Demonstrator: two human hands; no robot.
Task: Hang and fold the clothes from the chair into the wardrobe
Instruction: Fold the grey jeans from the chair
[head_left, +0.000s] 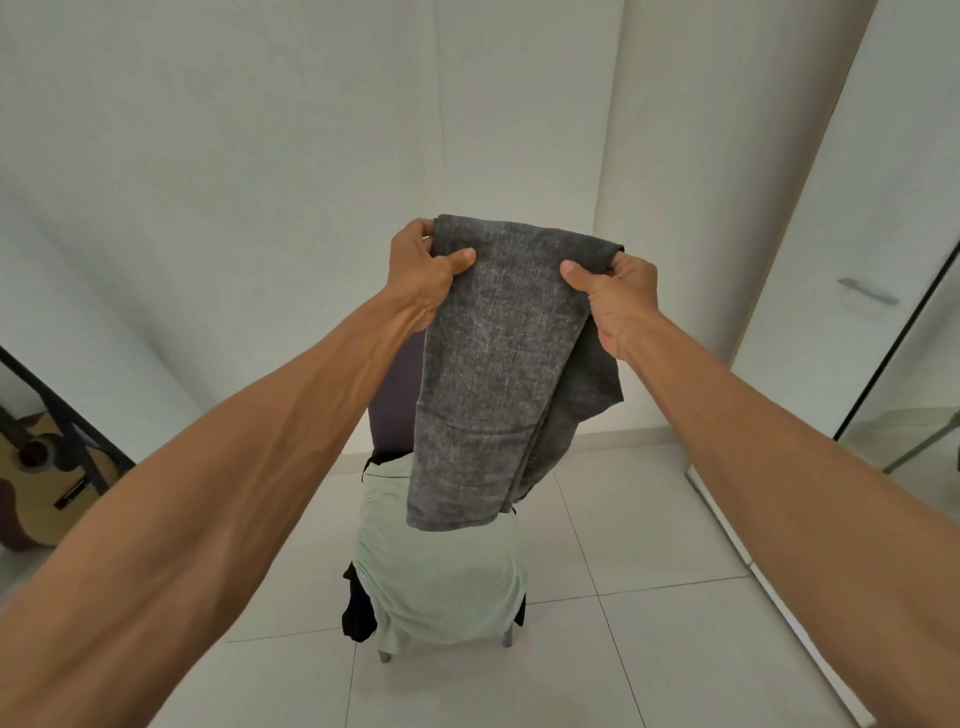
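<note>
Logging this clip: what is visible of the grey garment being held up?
The grey garment is dark, heathered, denim-like cloth, doubled over so that layers hang down, with a stitched band across its lower part. The left hand and right hand grip its top edge, thumbs in front. It hangs over the chair, its bottom edge in front of the green garment; contact there is unclear, as is its type.
</note>
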